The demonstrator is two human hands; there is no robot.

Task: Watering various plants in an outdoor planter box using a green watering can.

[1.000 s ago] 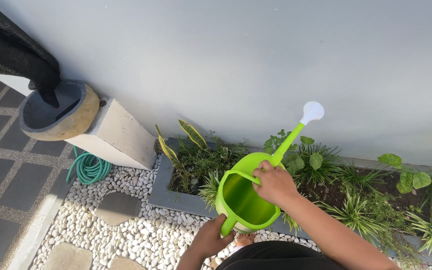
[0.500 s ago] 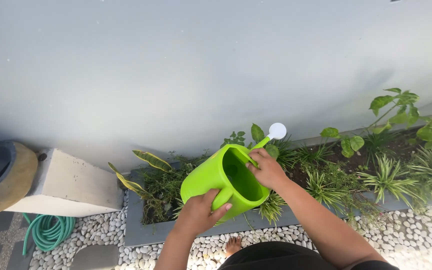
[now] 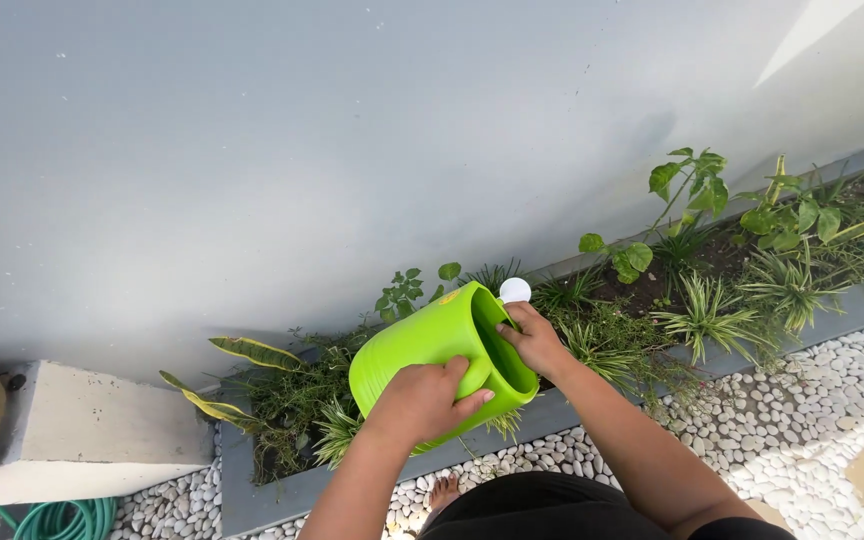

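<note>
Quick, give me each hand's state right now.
Left hand: closed on the rear handle of the bright green plastic watering can.
Right hand: closed in a grip on the can's top rim, near the spout.

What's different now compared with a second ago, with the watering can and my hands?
The green watering can has tipped further forward over the planter bed, its white rose dropping toward the plants. The left hand shifted from under the rear handle to gripping round it. The right hand still holds the top handle.
</note>
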